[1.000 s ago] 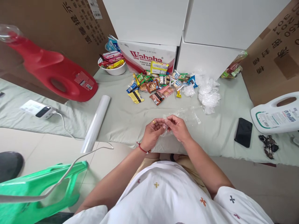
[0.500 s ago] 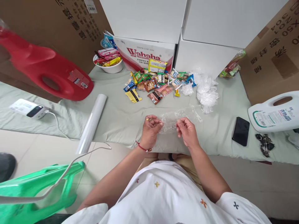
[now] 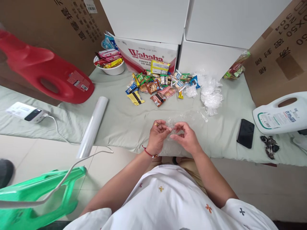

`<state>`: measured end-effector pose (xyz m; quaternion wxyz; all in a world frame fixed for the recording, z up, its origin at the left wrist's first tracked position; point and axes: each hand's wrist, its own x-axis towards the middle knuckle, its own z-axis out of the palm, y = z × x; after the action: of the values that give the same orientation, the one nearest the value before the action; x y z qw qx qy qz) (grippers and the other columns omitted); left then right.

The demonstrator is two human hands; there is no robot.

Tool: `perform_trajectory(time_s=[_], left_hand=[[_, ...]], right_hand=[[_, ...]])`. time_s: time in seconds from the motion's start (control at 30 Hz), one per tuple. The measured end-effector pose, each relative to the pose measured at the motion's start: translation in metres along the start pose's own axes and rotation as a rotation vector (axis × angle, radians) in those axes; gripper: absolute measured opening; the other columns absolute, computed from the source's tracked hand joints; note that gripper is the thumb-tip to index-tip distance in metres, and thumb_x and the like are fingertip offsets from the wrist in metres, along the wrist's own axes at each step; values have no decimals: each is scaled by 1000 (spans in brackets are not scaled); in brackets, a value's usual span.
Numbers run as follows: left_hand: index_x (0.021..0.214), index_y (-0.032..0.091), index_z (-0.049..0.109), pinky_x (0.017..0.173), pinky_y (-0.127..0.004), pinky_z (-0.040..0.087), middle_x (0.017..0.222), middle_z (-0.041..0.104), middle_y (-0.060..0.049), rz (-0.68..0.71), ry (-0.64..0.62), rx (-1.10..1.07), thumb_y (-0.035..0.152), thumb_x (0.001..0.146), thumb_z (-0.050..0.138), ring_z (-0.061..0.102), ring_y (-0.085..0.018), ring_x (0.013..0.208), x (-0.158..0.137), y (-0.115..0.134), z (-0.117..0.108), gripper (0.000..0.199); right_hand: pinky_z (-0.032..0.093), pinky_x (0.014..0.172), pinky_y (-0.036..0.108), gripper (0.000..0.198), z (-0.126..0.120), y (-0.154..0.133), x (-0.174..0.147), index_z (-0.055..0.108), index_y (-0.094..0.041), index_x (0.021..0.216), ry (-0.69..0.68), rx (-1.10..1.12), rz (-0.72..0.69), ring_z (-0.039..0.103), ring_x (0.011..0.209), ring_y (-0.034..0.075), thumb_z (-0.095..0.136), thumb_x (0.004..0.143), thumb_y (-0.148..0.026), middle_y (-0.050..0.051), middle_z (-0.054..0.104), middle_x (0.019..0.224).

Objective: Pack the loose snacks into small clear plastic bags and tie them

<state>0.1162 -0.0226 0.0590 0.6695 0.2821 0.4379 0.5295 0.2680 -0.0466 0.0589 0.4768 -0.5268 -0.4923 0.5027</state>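
My left hand pinches the near edge of a thin, see-through plastic bag between thumb and fingers. The bag stretches away to the right over the green cloth, and its outline is hard to make out. Close beside those fingertips is my right hand, thumb and fingers apart in a curved shape around part of the clear plastic. Beyond the hands lies a pile of small wrapped snacks. To the right of the pile sits a heap of crumpled clear plastic bags.
At left are a roll of film, a red jug and a white charger with its cable. A white tub of snacks stands behind. At right lie a phone, keys and a detergent bottle. Boxes line the back.
My right hand has moved left towards my left hand, and its thumb and fingers have spread. My left hand keeps its pinch on the plastic bag. The view has shifted slightly.
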Motion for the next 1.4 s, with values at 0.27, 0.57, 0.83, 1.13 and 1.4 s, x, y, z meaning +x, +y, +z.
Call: perform_trajectory(time_s=[0.27, 0.57, 0.83, 1.13, 1.4], left_hand=[[76, 17, 59, 44, -18, 25, 65, 58, 5, -99, -26, -45, 41, 51, 98, 39, -2, 49, -1, -2, 3, 52], [77, 19, 51, 46, -16, 25, 60, 57, 8, -158, -60, -116, 46, 65, 92, 37, -2, 45, -3, -4, -3, 51], [81, 18, 63, 53, -23, 36, 70, 70, -1, -37, -176, 89, 54, 75, 83, 46, -7, 51, -15, -9, -3, 42], [77, 18, 69, 58, -24, 37, 69, 62, 1, 85, -155, 293, 52, 83, 75, 45, -9, 58, -19, -14, -6, 35], [86, 21, 61, 64, -26, 44, 92, 69, -6, -47, 122, 283, 62, 88, 61, 60, -18, 82, -6, -18, -21, 41]], right_hand=[[45, 65, 26, 24, -2, 7, -2, 71, -22, 86, 79, 25, 30, 52, 67, 13, 75, 84, -46, 0, 65, 78], [42, 65, 25, 20, -17, 11, -11, 70, -23, 87, 204, 87, 23, 51, 70, 12, 78, 83, -41, -1, 64, 81], [39, 53, 24, 32, -19, 3, -17, 66, -23, 93, 145, -8, 64, 48, 64, 12, 66, 91, -55, 1, 63, 85], [41, 59, 26, 33, -3, -2, -7, 68, -22, 80, 102, 33, 102, 49, 64, 13, 72, 84, -54, -2, 59, 71], [38, 58, 25, 31, -21, 10, -15, 62, -22, 82, 166, 53, 75, 43, 63, 12, 67, 90, -52, -3, 51, 71]])
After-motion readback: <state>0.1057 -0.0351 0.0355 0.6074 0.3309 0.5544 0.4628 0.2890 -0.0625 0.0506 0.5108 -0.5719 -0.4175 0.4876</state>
